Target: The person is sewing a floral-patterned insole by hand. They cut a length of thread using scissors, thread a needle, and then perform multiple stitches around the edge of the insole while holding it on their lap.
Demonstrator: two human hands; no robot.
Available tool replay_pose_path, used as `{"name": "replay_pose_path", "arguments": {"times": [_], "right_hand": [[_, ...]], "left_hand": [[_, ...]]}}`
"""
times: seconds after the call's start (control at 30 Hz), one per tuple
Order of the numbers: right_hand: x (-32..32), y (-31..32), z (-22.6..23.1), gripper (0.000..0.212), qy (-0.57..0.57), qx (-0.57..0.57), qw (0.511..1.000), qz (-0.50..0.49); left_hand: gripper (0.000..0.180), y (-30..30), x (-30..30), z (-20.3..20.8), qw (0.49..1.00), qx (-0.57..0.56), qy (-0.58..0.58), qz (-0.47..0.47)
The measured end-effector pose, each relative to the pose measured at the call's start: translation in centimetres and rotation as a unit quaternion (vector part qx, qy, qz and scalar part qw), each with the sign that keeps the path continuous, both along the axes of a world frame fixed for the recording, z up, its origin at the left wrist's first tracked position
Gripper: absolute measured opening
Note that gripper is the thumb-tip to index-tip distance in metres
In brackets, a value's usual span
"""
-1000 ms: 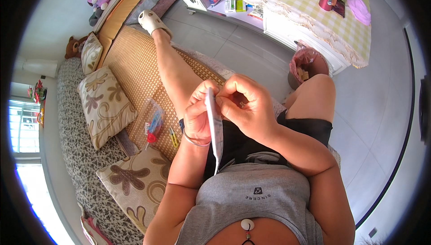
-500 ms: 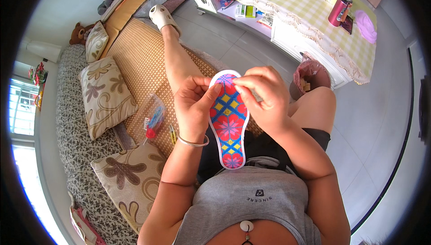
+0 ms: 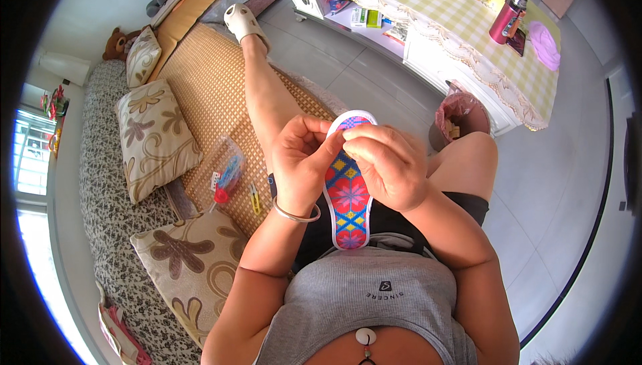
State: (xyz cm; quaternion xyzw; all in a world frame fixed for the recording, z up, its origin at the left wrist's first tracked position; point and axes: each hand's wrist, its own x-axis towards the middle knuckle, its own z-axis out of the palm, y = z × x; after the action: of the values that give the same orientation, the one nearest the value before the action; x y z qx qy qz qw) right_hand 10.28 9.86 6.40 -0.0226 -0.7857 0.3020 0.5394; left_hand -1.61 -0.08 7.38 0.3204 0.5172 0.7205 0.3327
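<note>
An embroidered insole (image 3: pixel 349 194) with a white rim and a red, blue and yellow flower pattern stands over my lap, wide end away from me. My left hand (image 3: pixel 301 158), with a silver bangle at the wrist, grips its upper left edge between thumb and fingers. Across the upper part of the insole lies my right hand (image 3: pixel 391 164), its thumb and fingers pinched close to my left thumb tip. Whatever is inside that pinch is too small or hidden to see. Part of the pattern is covered by my right fingers.
On the woven mat (image 3: pixel 207 64) to my left lie a clear plastic bag (image 3: pixel 229 168) with blue and red contents and a yellow cutter (image 3: pixel 255 199). Patterned cushions (image 3: pixel 157 139) line the couch. A lined bin (image 3: pixel 461 121) and a cloth-covered cabinet (image 3: pixel 428 11) with a red flask (image 3: pixel 508 19) stand right.
My right hand has come left and down over the insole, its fingertips now beside my left thumb. The insole and my left hand have shifted slightly right.
</note>
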Motion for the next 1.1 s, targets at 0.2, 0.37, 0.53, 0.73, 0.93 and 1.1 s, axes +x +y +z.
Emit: {"name": "replay_pose_path", "arguments": {"times": [0.2, 0.37, 0.53, 0.73, 0.93, 1.1], "right_hand": [[1.5, -1.0, 1.9, 0.008, 0.030, -0.474, 0.832, 0.288], [2.3, -1.3, 2.0, 0.006, 0.002, -0.293, 0.951, 0.103], [1.7, 0.2, 1.3, 0.010, -0.093, -0.048, 0.992, -0.072], [1.2, -0.2, 0.5, 0.019, -0.106, -0.004, 0.991, -0.087], [1.0, -0.2, 0.4, 0.019, -0.120, 0.016, 0.988, -0.100], [0.9, -0.3, 0.3, 0.019, -0.118, 0.033, 0.986, -0.109]], "left_hand": [[0.009, -0.1, 0.2, -0.4, 1.000, -0.006, 0.013, 0.021], [0.009, -0.2, 0.3, -0.4, 0.998, -0.020, 0.016, 0.055], [0.010, -0.3, 0.2, -0.4, 0.999, -0.008, -0.004, 0.042], [0.009, -0.4, 0.3, -0.2, 0.999, 0.002, -0.026, 0.031], [0.010, -0.6, 0.4, -0.3, 0.999, 0.015, -0.024, 0.031], [0.010, -0.7, 0.4, -0.3, 0.999, 0.007, -0.017, 0.033]]}}
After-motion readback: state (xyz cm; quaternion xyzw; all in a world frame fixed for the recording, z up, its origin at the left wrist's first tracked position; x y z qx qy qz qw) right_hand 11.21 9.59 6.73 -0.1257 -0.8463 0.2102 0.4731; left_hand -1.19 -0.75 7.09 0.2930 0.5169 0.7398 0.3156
